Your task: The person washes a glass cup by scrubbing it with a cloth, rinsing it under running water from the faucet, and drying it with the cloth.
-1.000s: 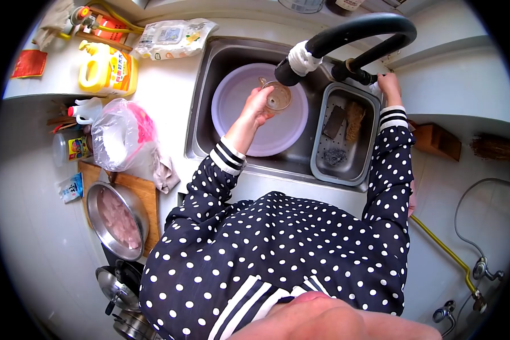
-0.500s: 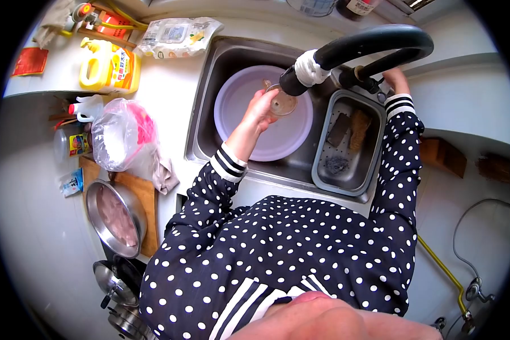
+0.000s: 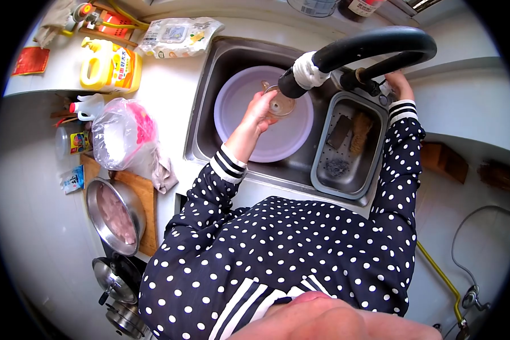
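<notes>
My left hand point(image 3: 259, 112) is closed round a clear glass cup point(image 3: 283, 106), held above the pale purple basin point(image 3: 238, 143) in the metal sink point(image 3: 203, 122). The cup is just below the mouth of the black faucet point(image 3: 374, 46), which has white cloth tied round it. My right hand point(image 3: 399, 85) is at the faucet's base, its fingers partly hidden behind the fitting. Beside the basin, a grey drain tray point(image 3: 337, 182) holds a dark sponge point(image 3: 339, 132), a brown scrubber point(image 3: 360, 133) and a steel wool pad point(image 3: 338, 166).
Left of the sink are a yellow jug point(image 3: 110, 67), a wipes pack point(image 3: 178, 38) and a plastic bag point(image 3: 119, 136). A metal bowl of meat point(image 3: 116, 218) rests by a wooden board point(image 3: 147, 198). Pot lids point(image 3: 114, 277) lie lower left.
The sink and faucet have shifted slightly right and down in view. My left hand still holds the cup, which is now nearer the faucet mouth. My right hand has shifted slightly at the faucet base.
</notes>
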Demonstrator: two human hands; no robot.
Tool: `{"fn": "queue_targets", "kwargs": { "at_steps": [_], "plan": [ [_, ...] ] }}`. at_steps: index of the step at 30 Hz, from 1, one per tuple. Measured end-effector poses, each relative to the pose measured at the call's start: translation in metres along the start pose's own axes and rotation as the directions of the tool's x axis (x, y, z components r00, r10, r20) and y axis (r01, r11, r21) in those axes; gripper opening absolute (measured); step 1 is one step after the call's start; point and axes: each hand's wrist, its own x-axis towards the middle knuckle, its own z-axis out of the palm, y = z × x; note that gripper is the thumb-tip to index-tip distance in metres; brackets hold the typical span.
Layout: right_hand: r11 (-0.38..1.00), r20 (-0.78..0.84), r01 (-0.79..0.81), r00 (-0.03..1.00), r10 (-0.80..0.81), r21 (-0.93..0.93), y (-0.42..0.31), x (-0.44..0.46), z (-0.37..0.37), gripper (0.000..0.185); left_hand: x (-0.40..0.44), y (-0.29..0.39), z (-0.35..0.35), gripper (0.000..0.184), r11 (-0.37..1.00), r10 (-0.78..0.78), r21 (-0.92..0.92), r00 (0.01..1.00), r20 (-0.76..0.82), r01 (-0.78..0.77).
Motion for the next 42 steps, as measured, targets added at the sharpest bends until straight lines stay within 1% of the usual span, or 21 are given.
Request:
{"fn": "queue_targets", "kwargs": {
  "at_steps": [1, 3, 6, 8, 10, 11, 12, 13, 16, 19, 22, 25, 27, 28, 31, 34, 37, 38, 40, 42],
  "plan": [
    [1.0, -0.011, -0.015, 1.0, 0.015, 0.02, -0.002, -0.005, -0.001, 0.042, 0.0, 0.0, 0.0, 0.059, 1.0, -0.001, 0.003, 1.0, -0.004, 0.001],
    [0.996, -0.101, -0.011, 0.995, 0.02, 0.089, -0.005, -0.015, 0.001, 0.039, 0.001, 0.0, 0.002, 0.061, 1.0, -0.003, 0.011, 1.0, -0.014, 0.003],
    [0.99, -0.13, 0.037, 0.99, -0.054, -0.135, -0.011, -0.021, -0.001, 0.039, 0.003, -0.001, 0.001, 0.061, 1.0, -0.001, 0.025, 1.0, 0.003, 0.001],
    [0.954, -0.204, 0.121, 0.962, -0.181, -0.275, -0.015, -0.02, 0.0, 0.038, 0.003, -0.001, 0.002, 0.06, 1.0, -0.002, 0.031, 1.0, -0.014, 0.002],
    [0.927, -0.272, 0.086, 0.943, -0.194, -0.364, -0.037, -0.044, -0.003, 0.037, 0.004, -0.002, 0.003, 0.059, 1.0, 0.001, 0.031, 1.0, -0.013, -0.001],
    [0.926, -0.31, 0.016, 0.94, -0.142, -0.376, -0.083, -0.091, -0.009, 0.036, 0.005, -0.004, 0.001, 0.058, 1.0, 0.005, 0.031, 1.0, -0.008, -0.005],
    [0.922, -0.349, -0.054, 0.933, -0.09, -0.384, -0.108, -0.118, -0.011, 0.035, 0.006, -0.004, 0.0, 0.058, 0.999, 0.009, 0.032, 1.0, -0.003, -0.009],
    [0.917, -0.386, -0.07, 0.917, -0.095, -0.393, -0.107, -0.117, -0.009, 0.032, 0.005, -0.005, 0.0, 0.057, 0.999, 0.007, 0.032, 1.0, -0.003, -0.007],
    [0.918, -0.421, -0.082, 0.902, -0.098, -0.387, -0.115, -0.131, -0.009, 0.03, 0.004, -0.003, 0.002, 0.057, 0.999, 0.009, 0.031, 1.0, -0.004, -0.008],
    [0.918, -0.432, -0.146, 0.901, -0.031, -0.37, -0.139, -0.155, -0.01, 0.029, 0.003, -0.004, 0.0, 0.057, 1.0, 0.005, 0.028, 1.0, -0.01, -0.005],
    [0.926, -0.452, -0.091, 0.887, -0.092, -0.366, -0.129, -0.158, -0.008, 0.03, 0.002, -0.003, 0.007, 0.06, 1.0, 0.003, 0.006, 1.0, -0.008, -0.003],
    [0.95, -0.496, -0.029, 0.857, -0.137, -0.311, -0.106, -0.15, -0.004, 0.034, -0.003, 0.0, 0.014, 0.063, 1.0, 0.001, 0.006, 1.0, 0.017, -0.001],
    [0.981, -0.475, -0.038, 0.878, -0.058, -0.192, -0.07, -0.134, 0.0, 0.037, -0.002, 0.0, 0.015, 0.063, 1.0, 0.007, -0.001, 1.0, 0.022, -0.007],
    [0.99, -0.459, -0.043, 0.888, -0.022, -0.131, -0.065, -0.132, 0.0, 0.038, 0.0, 0.0, 0.014, 0.064, 1.0, 0.005, -0.006, 0.999, 0.032, -0.005],
    [0.989, -0.48, -0.013, 0.875, -0.059, -0.145, -0.059, -0.132, 0.001, 0.041, 0.003, -0.002, 0.014, 0.064, 1.0, 0.0, -0.026, 0.999, 0.039, 0.001],
    [0.997, -0.428, -0.031, 0.904, -0.002, -0.07, -0.057, -0.133, 0.0, 0.042, 0.004, 0.001, 0.016, 0.064, 1.0, 0.004, -0.022, 0.999, 0.033, -0.004],
    [0.994, -0.38, 0.045, 0.921, -0.082, -0.104, -0.038, -0.106, -0.002, 0.04, 0.011, -0.005, 0.01, 0.065, 1.0, 0.008, -0.022, 0.999, 0.044, -0.007],
    [1.0, -0.335, -0.008, 0.942, -0.001, -0.026, -0.038, -0.101, -0.003, 0.038, 0.011, -0.006, 0.01, 0.065, 1.0, 0.003, -0.009, 0.999, 0.046, -0.002],
    [0.986, -0.224, -0.12, 0.964, 0.144, 0.12, -0.06, -0.1, -0.011, 0.035, 0.008, -0.003, 0.013, 0.066, 1.0, -0.002, 0.005, 0.999, 0.036, 0.002],
    [0.981, -0.148, -0.19, 0.97, 0.195, 0.05, -0.047, -0.064, -0.006, 0.031, 0.002, 0.0, 0.015, 0.067, 1.0, -0.003, 0.015, 1.0, 0.01, 0.002]
  ]
}}
